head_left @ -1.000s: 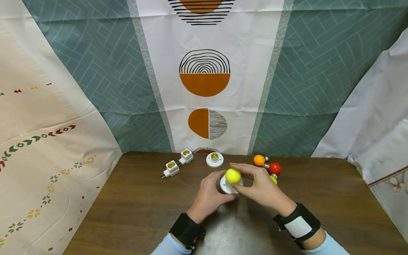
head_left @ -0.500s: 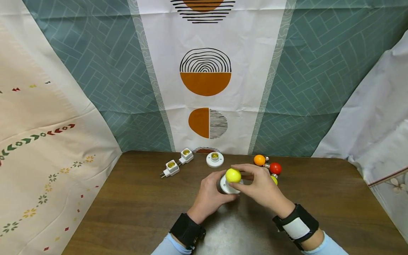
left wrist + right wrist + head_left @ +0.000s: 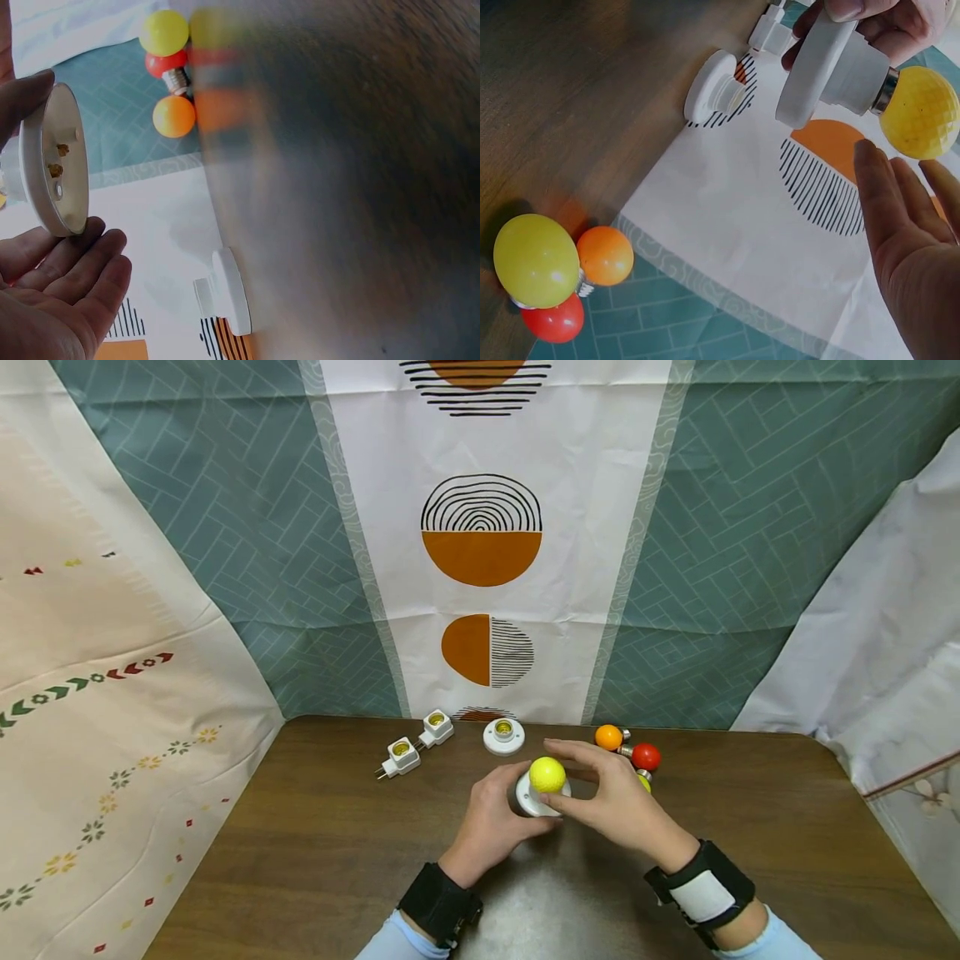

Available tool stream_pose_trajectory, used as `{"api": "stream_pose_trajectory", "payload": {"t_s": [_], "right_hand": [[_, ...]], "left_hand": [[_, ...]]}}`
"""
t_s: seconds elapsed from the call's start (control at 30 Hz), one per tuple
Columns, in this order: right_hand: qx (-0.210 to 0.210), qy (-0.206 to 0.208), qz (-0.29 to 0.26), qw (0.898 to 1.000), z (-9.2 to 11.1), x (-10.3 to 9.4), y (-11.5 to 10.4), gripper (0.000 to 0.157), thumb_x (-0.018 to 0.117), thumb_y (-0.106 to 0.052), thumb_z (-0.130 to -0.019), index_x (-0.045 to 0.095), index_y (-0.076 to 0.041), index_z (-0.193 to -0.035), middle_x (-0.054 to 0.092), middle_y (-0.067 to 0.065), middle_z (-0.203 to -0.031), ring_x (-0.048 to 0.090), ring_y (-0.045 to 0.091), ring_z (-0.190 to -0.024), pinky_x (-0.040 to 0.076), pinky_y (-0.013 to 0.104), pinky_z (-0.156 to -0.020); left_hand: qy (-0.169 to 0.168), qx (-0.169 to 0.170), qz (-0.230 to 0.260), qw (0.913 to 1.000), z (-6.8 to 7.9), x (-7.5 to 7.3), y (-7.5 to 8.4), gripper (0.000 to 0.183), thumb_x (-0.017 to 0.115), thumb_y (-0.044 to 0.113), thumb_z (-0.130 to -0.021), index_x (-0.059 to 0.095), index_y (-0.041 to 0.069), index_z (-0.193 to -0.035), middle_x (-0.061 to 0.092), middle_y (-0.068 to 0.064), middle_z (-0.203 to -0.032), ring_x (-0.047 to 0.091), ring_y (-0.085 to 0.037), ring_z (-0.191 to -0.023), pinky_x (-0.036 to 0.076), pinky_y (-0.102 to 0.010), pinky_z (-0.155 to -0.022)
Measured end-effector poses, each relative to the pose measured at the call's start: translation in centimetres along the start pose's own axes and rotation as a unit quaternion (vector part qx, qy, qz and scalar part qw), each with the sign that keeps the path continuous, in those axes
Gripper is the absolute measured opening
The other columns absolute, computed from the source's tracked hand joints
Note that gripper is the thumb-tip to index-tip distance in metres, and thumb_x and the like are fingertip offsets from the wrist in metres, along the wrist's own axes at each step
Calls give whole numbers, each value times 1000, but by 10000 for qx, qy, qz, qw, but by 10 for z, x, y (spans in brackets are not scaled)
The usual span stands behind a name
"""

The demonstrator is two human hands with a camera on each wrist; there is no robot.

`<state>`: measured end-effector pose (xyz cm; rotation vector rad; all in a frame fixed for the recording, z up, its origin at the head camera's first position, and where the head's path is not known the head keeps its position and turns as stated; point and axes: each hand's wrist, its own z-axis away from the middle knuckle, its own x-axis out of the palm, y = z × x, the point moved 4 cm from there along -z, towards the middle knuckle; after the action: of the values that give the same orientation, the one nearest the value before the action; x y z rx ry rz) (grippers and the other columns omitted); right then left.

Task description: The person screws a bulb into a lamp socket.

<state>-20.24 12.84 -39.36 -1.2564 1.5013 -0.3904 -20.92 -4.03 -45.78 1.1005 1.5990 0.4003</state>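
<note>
My left hand grips a round white lamp holder by its rim, thumb on one side and fingers on the other. Its hollow underside, with brass bits inside, faces the left wrist camera above the table. A yellow light bulb sits in the socket, some of its metal cap showing. My right hand is spread around the bulb. The thumb is right at the bulb's near edge, and the index finger stands off its far side. In the right wrist view the fingers are fairly straight, tips close to the globe.
A second round lamp holder stands at the table's back edge. Left of it lie two white plug-in sockets. At the back right are an orange bulb, a red bulb and another yellow bulb. Patterned cloth hangs behind.
My right index finger has lifted slightly from the bulb and the thumb has dropped to its lower edge, widening the grasp. My left hand and the lamp holder keep their place.
</note>
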Motion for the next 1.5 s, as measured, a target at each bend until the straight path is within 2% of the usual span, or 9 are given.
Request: {"api": "stream_pose_trajectory", "payload": {"t_s": [0.17,0.33,0.57,0.73,0.93,1.03,1.23,1.37,1.5], "right_hand": [[-94,-166,-92,9998,1,1,1,57,75,-23,-77,52,-27,-130,50,-12,-128,53,8,-108,45,28,-84],[-163,-118,-95,9998,2,0,2,55,74,-16,-78,54,-26,-128,53,-12,-125,52,10,-110,46,28,-82],[-184,19,-154,9997,3,-2,3,49,75,-23,-78,58,-20,-124,58,-2,-119,56,11,-104,47,29,-78],[-73,302,-65,9995,3,-3,2,47,78,-27,-74,63,-17,-118,61,-5,-111,58,9,-98,49,28,-75],[129,603,219,9979,3,-6,0,50,79,-37,-70,62,-25,-115,60,-11,-110,57,6,-98,48,27,-76],[186,508,231,9983,4,-7,0,55,79,-39,-70,59,-29,-120,57,-13,-116,55,5,-103,47,27,-79],[89,38,-19,10000,5,-7,-1,56,77,-31,-75,55,-26,-127,51,-14,-127,49,7,-114,43,28,-86],[-17,-137,-169,9998,5,-6,-1,50,74,-23,-79,56,-23,-126,52,-12,-127,50,9,-113,43,28,-86],[-93,-49,-268,9996,4,-6,0,47,74,-20,-79,59,-19,-123,56,-8,-122,54,11,-107,45,28,-83]], "left_hand": [[15,43,-27,10000,0,0,1,75,80,48,-65,52,21,-130,53,10,-118,50,-8,-104,42,-31,-86],[1,100,18,9999,-2,2,2,74,78,49,-66,52,21,-130,54,10,-117,51,-9,-104,44,-36,-85],[9,70,-49,10000,-1,5,3,74,77,53,-66,53,22,-129,53,12,-117,50,-6,-103,44,-32,-84],[34,66,13,10000,-1,5,4,73,78,51,-66,53,23,-128,53,12,-117,50,-6,-102,45,-36,-84],[29,117,40,9999,-3,4,7,73,79,50,-66,53,23,-129,53,11,-117,51,-9,-103,45,-34,-83],[5,159,7,9999,-3,4,8,73,78,51,-66,53,22,-129,53,11,-117,52,-11,-104,43,-31,-85],[-76,118,-81,9999,-3,4,10,74,79,50,-65,53,21,-129,53,11,-118,50,-8,-105,41,-29,-87],[-117,112,-114,9998,-3,5,10,75,79,50,-65,53,21,-129,53,10,-118,49,-6,-105,41,-28,-87],[-93,179,-117,9997,-4,5,11,74,79,50,-65,53,20,-128,54,10,-117,49,-6,-104,42,-30,-85]]}}
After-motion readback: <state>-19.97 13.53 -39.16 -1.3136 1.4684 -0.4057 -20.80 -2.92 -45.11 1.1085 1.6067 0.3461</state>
